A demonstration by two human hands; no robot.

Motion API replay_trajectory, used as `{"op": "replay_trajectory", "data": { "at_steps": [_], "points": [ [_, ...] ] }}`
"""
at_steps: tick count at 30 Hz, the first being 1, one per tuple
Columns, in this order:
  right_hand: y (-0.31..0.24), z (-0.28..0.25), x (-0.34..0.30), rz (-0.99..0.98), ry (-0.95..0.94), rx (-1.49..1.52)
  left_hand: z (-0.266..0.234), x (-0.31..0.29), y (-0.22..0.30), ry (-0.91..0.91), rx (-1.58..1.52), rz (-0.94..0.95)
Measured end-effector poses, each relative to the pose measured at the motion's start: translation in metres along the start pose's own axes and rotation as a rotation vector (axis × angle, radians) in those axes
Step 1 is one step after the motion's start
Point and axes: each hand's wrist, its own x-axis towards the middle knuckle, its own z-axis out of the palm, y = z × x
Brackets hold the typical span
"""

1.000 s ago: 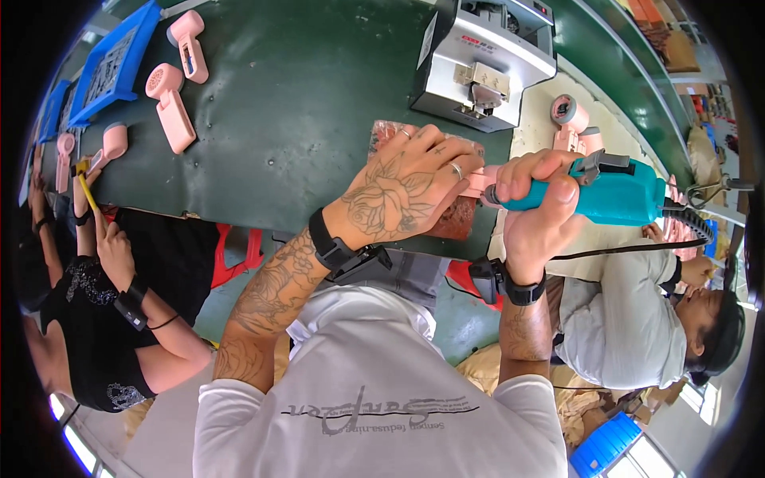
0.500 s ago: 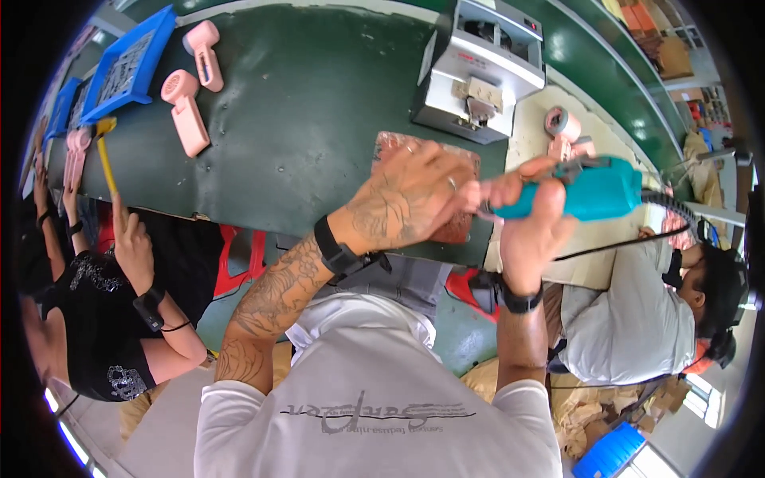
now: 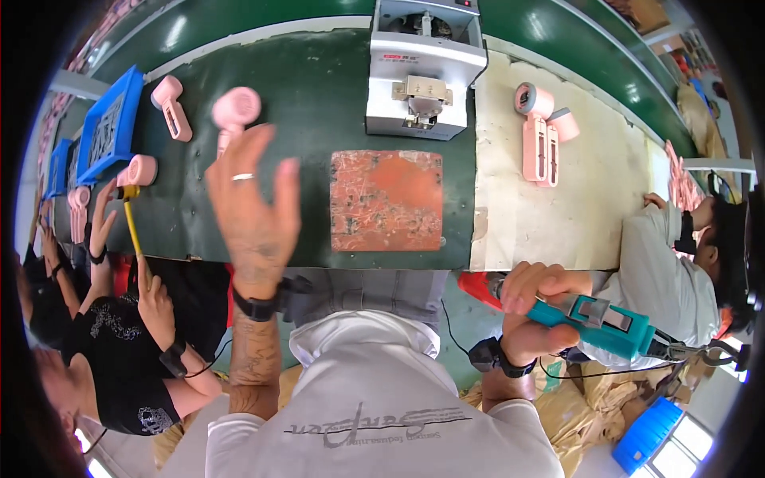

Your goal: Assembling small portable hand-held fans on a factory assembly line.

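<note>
My left hand (image 3: pixel 256 203) is over the green bench with fingers stretched and thumb apart. Beyond its fingertips lies a pink handheld fan (image 3: pixel 237 107), blurred, its handle partly hidden by my fingers; whether they touch it I cannot tell. Low at the right, off the bench edge, my right hand (image 3: pixel 530 315) is wrapped round a teal electric screwdriver (image 3: pixel 629 333) with a grey lever. Its cord leaves from the right end. Between my hands, a worn reddish square pad (image 3: pixel 386 203) lies on the bench.
A grey metal machine (image 3: pixel 421 76) stands behind the pad. Two pink fans (image 3: pixel 535 135) lie on the pale sheet (image 3: pixel 590 207) to the right. At the left are another fan (image 3: pixel 172 110), a blue tray (image 3: pixel 107 127) and a co-worker's hand (image 3: pixel 155 311) with a yellow-handled hammer (image 3: pixel 132 219). Another person sits right.
My hands have parted: the left has moved left and opened out near a fan, while the right has drawn back toward me with the screwdriver. The whole view has shifted.
</note>
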Motion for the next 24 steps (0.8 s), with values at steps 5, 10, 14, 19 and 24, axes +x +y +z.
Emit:
{"op": "replay_trajectory", "data": {
  "at_steps": [5,10,14,19,24],
  "points": [
    [0.002,0.004,0.002,-0.013,-0.003,0.014,0.119,0.02,0.137,-0.17,-0.8,0.166],
    [-0.003,0.013,-0.005,0.011,-0.027,0.025,0.2,0.058,0.197,-0.654,-0.62,0.048],
    [-0.01,0.005,-0.019,0.035,-0.027,-0.001,0.219,0.073,0.2,-0.755,-0.614,-0.021],
    [-0.009,0.001,-0.018,0.067,-0.015,0.039,0.218,0.074,0.197,-0.704,-0.636,-0.078],
    [-0.003,0.0,-0.01,0.16,0.007,0.074,0.159,0.049,0.179,-0.391,-0.62,0.154]
  ]
}}
